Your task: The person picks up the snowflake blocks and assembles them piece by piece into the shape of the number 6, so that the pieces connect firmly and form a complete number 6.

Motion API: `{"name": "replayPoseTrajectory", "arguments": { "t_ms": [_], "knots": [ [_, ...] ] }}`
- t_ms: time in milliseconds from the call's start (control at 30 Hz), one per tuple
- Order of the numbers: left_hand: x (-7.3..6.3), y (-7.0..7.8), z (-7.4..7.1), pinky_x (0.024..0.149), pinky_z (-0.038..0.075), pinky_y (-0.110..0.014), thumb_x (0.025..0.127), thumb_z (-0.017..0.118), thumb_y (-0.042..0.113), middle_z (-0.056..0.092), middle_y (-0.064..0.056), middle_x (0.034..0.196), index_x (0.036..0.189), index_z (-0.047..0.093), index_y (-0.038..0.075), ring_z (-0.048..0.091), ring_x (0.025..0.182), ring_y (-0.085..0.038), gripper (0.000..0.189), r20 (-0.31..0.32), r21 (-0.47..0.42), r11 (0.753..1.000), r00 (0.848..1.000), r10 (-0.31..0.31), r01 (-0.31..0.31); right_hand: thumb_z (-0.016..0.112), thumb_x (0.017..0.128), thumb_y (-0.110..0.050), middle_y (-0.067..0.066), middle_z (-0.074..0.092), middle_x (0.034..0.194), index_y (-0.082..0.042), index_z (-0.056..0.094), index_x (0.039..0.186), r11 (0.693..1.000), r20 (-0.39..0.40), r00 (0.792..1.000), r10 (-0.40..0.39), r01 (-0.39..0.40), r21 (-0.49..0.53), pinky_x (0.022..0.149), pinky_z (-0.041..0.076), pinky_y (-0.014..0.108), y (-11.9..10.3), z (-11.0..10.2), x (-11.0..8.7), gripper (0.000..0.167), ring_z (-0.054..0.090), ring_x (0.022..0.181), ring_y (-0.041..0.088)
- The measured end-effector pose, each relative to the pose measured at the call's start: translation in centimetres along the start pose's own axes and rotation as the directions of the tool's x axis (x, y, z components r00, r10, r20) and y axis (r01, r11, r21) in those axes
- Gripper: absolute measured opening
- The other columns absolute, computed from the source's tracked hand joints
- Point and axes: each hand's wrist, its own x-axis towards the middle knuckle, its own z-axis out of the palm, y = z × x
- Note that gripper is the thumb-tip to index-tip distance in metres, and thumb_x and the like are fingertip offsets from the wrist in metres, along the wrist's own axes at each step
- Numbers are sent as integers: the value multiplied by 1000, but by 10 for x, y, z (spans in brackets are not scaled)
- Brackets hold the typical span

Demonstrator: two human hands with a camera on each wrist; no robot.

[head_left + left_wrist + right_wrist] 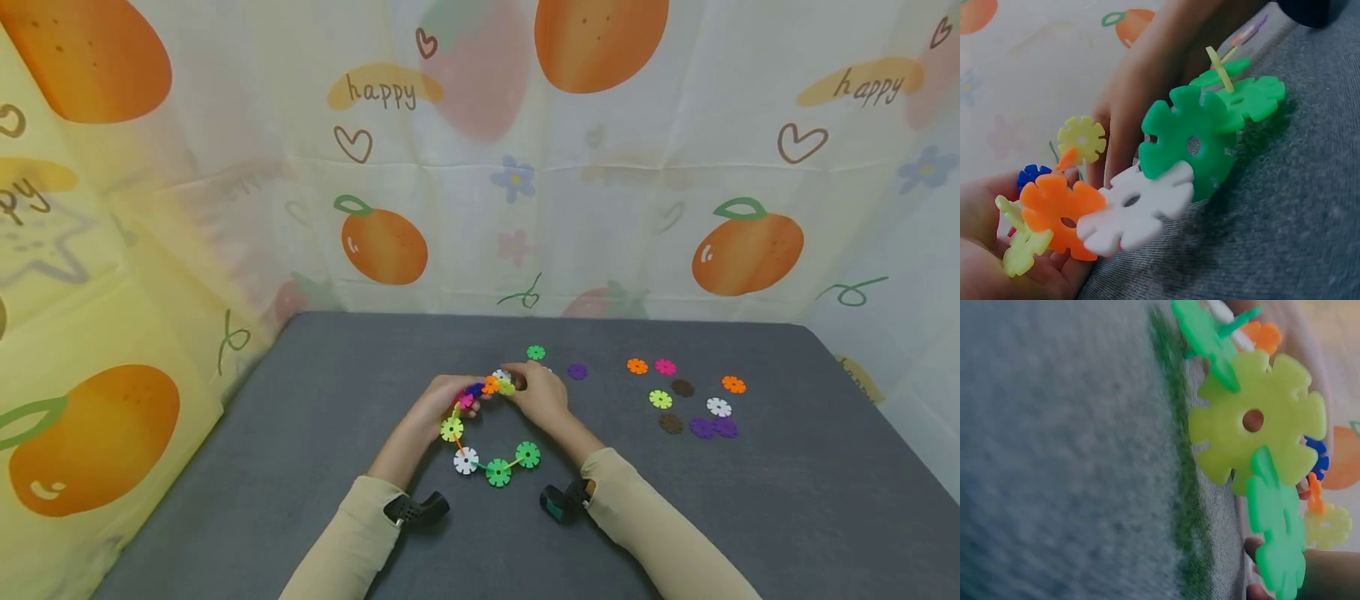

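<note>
A chain of notched, flower-shaped plastic discs, slotted edge to edge, curves over the table between the hands. Its near end has a green disc (498, 472), a white disc (466, 461) and a yellow disc (452, 429). My left hand (438, 400) holds the chain around its pink disc (466, 402) and blue disc, palm partly turned up in the left wrist view. At the far end, my right hand (542, 394) has curled thumb and fingers at a yellow-green disc (506, 387), next to an orange disc (491, 384). That hand's fingertips are partly hidden.
Loose discs lie to the right on the grey table (750, 508), among them an orange disc (734, 384), a brown disc (671, 423) and a white disc (718, 407). Beyond the right hand are a green disc (536, 352) and a purple disc (577, 371). A printed cloth (465, 183) hangs behind.
</note>
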Motion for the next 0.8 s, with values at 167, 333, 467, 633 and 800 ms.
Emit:
{"name": "replayPoseTrajectory", "arguments": {
  "t_ms": [167, 333, 467, 633, 800],
  "knots": [
    [-2, -2, 1, 53, 52, -17, 98, 56, 21, 69, 3, 72, 123, 62, -6, 57, 51, -2, 37, 15, 68, 997, 999, 34, -35, 73, 85, -11, 3, 57, 83, -19, 74, 112, 1000, 10, 1000, 5, -5, 19, 55, 35, 26, 1, 1, 1, 29, 47, 66, 14],
    [-3, -3, 3, 51, 52, -18, 98, 56, 21, 65, 0, 77, 123, 62, -1, 56, 51, -5, 35, 7, 108, 992, 998, 58, -58, 78, 81, -11, 11, 62, 96, -10, 71, 101, 989, -61, 998, 2, 7, 145, 73, 50, 35, 5, -4, -8, 22, 58, 86, 21],
    [-3, -4, 6, 53, 55, -22, 98, 55, 22, 65, -8, 98, 124, 62, 0, 59, 55, -8, 35, 4, 140, 988, 998, 66, -66, 76, 80, 0, 17, 66, 93, -1, 66, 104, 936, -72, 996, 56, -28, 350, 63, 55, 33, 10, -13, -16, 27, 64, 72, 22],
    [-3, -6, 13, 59, 60, -28, 98, 54, 20, 58, -20, 130, 126, 59, -3, 68, 63, -13, 37, 55, 113, 992, 997, 48, -54, 67, 86, 6, 27, 68, 81, 11, 65, 106, 767, -4, 990, 143, -108, 632, 48, 55, 28, 21, -25, -32, 21, 63, 50, 15],
    [-5, -7, 19, 62, 61, -30, 97, 60, 25, 61, -20, 130, 127, 59, -4, 73, 69, -17, 41, 104, 63, 997, 994, 31, -37, 68, 89, -1, 24, 68, 73, 12, 66, 102, 640, 52, 978, 200, -171, 749, 51, 57, 29, 27, -31, -47, 19, 63, 53, 13]
  ]
}}
